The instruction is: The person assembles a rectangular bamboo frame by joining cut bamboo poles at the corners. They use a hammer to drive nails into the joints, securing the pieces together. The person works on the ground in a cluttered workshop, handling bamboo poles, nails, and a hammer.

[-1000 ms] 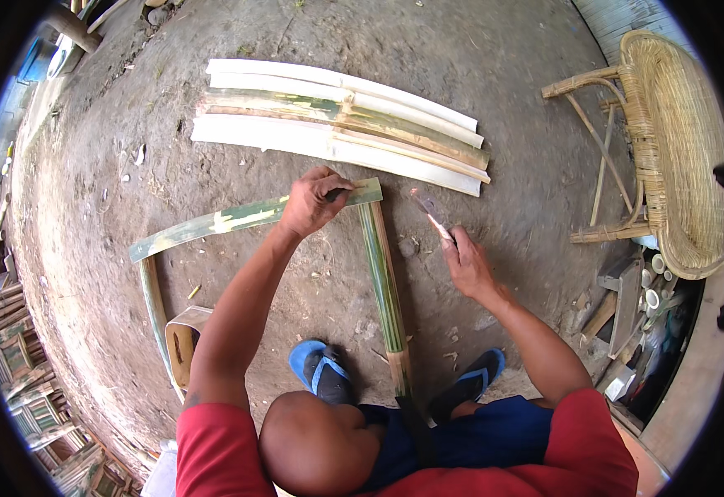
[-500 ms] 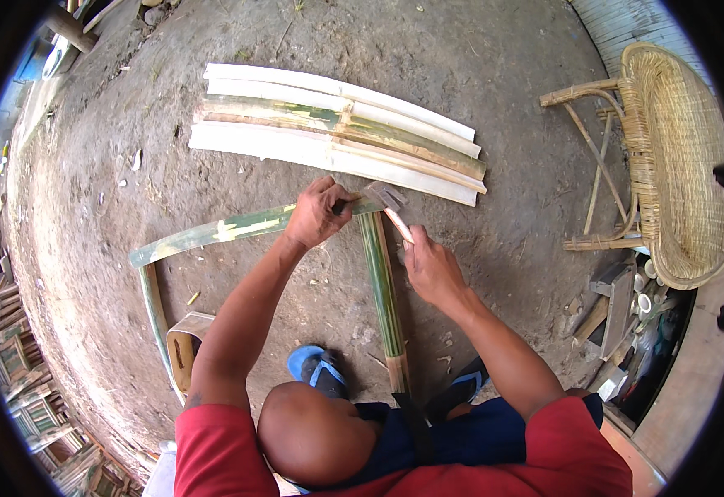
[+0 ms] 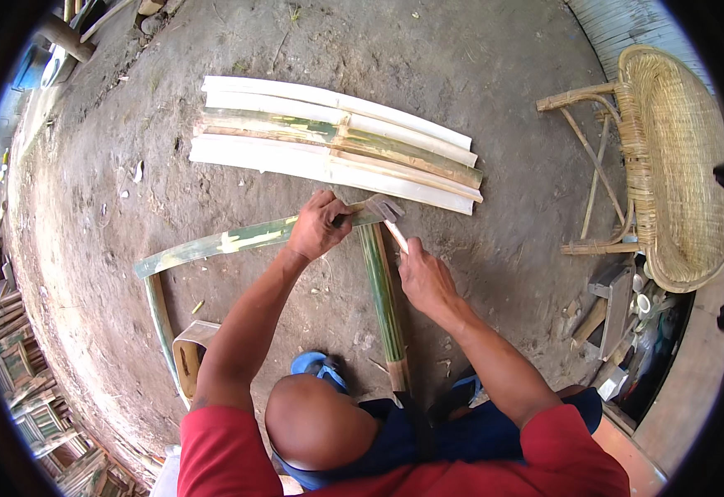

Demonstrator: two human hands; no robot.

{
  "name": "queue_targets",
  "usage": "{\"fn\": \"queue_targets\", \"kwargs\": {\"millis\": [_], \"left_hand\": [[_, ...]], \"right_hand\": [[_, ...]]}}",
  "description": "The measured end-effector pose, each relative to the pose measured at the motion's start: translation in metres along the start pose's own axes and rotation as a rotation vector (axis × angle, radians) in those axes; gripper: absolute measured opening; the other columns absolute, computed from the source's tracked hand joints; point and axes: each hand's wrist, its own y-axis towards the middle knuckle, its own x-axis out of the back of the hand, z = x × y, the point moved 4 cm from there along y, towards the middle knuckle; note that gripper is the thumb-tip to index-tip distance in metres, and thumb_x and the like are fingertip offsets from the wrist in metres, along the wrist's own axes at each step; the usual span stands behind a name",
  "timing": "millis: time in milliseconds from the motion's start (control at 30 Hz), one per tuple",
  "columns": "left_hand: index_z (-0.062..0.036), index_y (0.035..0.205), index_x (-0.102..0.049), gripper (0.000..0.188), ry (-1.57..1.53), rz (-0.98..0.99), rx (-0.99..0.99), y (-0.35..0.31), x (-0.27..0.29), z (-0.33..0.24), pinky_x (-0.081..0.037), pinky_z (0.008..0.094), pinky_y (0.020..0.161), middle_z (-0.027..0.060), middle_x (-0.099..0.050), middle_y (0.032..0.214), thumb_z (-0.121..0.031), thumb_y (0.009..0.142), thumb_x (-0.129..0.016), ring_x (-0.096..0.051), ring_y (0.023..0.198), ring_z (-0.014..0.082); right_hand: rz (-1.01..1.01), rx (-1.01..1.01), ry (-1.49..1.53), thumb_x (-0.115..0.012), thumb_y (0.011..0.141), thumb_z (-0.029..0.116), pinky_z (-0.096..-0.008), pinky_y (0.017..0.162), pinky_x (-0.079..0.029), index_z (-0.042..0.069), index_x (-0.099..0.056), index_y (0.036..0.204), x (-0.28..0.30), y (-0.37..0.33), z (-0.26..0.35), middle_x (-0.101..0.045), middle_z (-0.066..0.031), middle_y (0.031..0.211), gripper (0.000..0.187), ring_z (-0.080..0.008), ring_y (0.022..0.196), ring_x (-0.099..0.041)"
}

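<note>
left hand (image 3: 319,225) is resting on a long flat green bamboo strip (image 3: 246,238), fingers curling near its right end; can't tell if they're pinching anything. right hand (image 3: 428,279) is grasping a pale-handled, grey-metal-headed hammer (image 3: 395,235), its head sitting just right of the left fingers. green-striped bamboo pole (image 3: 383,298) is standing left of the right fingers. whitish-and-green split bamboo slats (image 3: 339,139) are lying beyond both hands' fingers.

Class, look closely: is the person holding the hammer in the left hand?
No, the right hand grips the hammer by its handle, while the left hand is at the bamboo strip.
</note>
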Motion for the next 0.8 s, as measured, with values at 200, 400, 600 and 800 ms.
{"fn": "queue_targets", "kwargs": {"millis": [200, 400, 600, 800], "left_hand": [[-0.0088, 0.088, -0.073, 0.018, 0.049, -0.03, -0.007, -0.002, -0.002, 0.0, -0.053, 0.0382, 0.073, 0.0069, -0.058, 0.08, 0.002, 0.073, -0.075, -0.059, 0.078, 0.0281], [-0.0113, 0.095, -0.072, 0.022, -0.003, -0.011, -0.021, -0.003, 0.0, 0.001, -0.052, 0.0414, 0.072, 0.0076, -0.057, 0.081, -0.001, 0.076, -0.074, -0.057, 0.078, 0.0302], [-0.0125, 0.099, -0.073, 0.018, 0.062, -0.004, 0.03, 0.001, 0.001, -0.007, -0.054, 0.0417, 0.078, 0.0067, -0.061, 0.09, -0.008, 0.082, -0.075, -0.06, 0.088, 0.0301], [-0.0163, 0.107, -0.07, 0.014, 0.118, 0.026, 0.114, 0.01, -0.005, -0.009, -0.051, 0.0447, 0.086, 0.0056, -0.061, 0.109, -0.017, 0.095, -0.065, -0.057, 0.104, 0.0329]], "right_hand": [[-0.284, 0.238, 0.278, -0.054, 0.101, 0.008, -0.056, 0.073, -0.057, -0.002, -0.044, 0.118, 0.053, -0.024, 0.027, -0.068, -0.0305, 0.103, 0.022, -0.0503, 0.089, -0.069], [0.121, -0.109, -0.008, -0.053, 0.102, 0.011, -0.0606, 0.067, -0.053, -0.002, -0.044, 0.113, 0.008, -0.004, 0.0, -0.066, -0.036, 0.088, 0.019, -0.0532, 0.078, -0.067], [-0.029, 0.003, 0.053, -0.053, 0.104, 0.018, -0.0606, 0.064, -0.054, -0.001, -0.04, 0.109, -0.002, -0.012, -0.017, -0.068, -0.033, 0.085, 0.023, -0.053, 0.076, -0.067], [0.008, -0.078, 0.139, -0.053, 0.104, 0.018, -0.0637, 0.068, -0.052, 0.001, -0.04, 0.111, -0.024, -0.015, -0.028, -0.067, -0.0357, 0.088, 0.023, -0.0564, 0.08, -0.065]]}}
